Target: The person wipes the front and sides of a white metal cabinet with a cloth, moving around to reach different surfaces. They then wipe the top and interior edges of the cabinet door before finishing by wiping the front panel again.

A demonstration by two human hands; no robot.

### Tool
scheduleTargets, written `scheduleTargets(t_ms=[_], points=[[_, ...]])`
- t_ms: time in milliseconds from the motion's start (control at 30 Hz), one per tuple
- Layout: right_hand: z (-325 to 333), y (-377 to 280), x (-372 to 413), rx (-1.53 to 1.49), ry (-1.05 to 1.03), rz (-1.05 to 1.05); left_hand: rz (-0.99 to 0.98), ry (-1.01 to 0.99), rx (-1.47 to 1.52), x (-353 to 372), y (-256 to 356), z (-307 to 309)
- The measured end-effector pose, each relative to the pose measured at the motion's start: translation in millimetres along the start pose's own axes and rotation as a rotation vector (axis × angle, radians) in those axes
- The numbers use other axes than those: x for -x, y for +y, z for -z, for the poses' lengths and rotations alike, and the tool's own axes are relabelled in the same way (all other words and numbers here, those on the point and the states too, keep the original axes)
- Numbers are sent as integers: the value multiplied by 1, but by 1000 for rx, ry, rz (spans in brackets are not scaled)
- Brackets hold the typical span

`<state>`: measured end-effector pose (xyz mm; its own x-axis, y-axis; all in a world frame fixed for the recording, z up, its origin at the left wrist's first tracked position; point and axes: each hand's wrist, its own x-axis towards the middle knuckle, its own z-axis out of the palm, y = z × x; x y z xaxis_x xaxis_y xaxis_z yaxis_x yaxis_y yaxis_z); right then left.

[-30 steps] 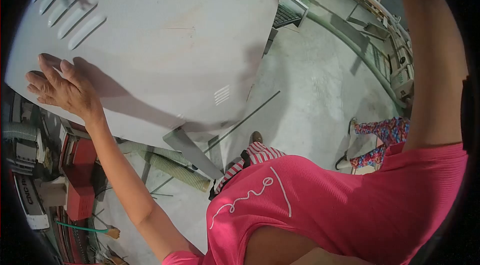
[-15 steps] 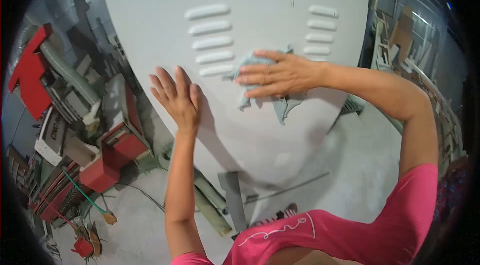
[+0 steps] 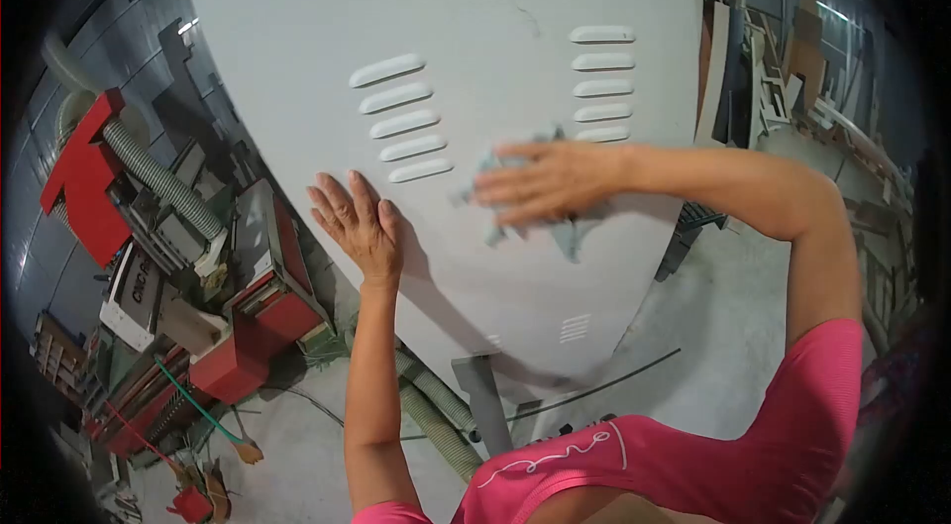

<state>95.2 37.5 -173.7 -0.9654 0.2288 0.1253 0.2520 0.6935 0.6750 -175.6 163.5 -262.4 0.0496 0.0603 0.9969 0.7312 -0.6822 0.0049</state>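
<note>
A large pale metal panel (image 3: 485, 276) fills the middle of the head view. Two columns of raised louvres stand out from it, a left column (image 3: 404, 146) and a right column (image 3: 601, 88). My right hand (image 3: 555, 179) presses a crumpled light blue-green cloth (image 3: 568, 241) against the panel, just below and between the louvres. Motion smears its fingers, and much of the cloth is hidden under the palm. Near the panel's left edge, my left hand (image 3: 359, 229) lies flat on the surface with fingers spread, holding nothing.
To the left stand red and grey machinery (image 3: 233, 361), a ribbed hose (image 3: 163, 182) and a green-handled broom (image 3: 203, 412). Ribbed tubes (image 3: 431, 415) lie on the floor by the panel's lower edge. Boards (image 3: 807, 53) lean at the right.
The view has shifted, so the panel and louvres appear lower and a little further left. My right hand, still on the cloth, is now motion-blurred. My left hand keeps its place near the panel edge.
</note>
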Motion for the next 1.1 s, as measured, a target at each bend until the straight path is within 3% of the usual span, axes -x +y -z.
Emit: scheduleTargets(t_ms=[100,133,200,267,300,333,433,500,567,700,767,800,867,900,1067,1100], points=[[25,12,5,0,-94,-50,-1,-27,-33,4,-11,-4],[56,24,-1,184,-90,-126,18,-20,8,8,-11,-7],[95,61,-3,593,72,-279,64,-25,72,12,-10,-12],[124,124,10,623,365,-360,102,-11,89,16,1,-12],[136,127,14,883,370,-494,108,18,82,16,8,-12],[139,140,15,957,423,-573,88,33,63,20,15,-13],[121,106,20,928,368,-642,122,44,-24,31,17,-17],[86,82,39,649,465,-416,70,46,-89,31,26,-15],[67,56,57,521,384,-271,274,73,203,23,54,-6],[94,77,70,531,409,-156,140,112,197,-7,130,10],[124,98,75,831,295,-200,50,106,291,-17,163,5],[127,129,75,804,399,-246,0,103,315,-16,173,-2],[164,136,90,1078,64,-233,25,80,421,-10,189,-16],[159,137,88,371,469,-421,34,55,425,-8,200,-19],[162,97,112,905,193,-203,105,-58,354,9,222,-31],[152,91,120,741,217,-94,124,-88,293,10,220,-30]])
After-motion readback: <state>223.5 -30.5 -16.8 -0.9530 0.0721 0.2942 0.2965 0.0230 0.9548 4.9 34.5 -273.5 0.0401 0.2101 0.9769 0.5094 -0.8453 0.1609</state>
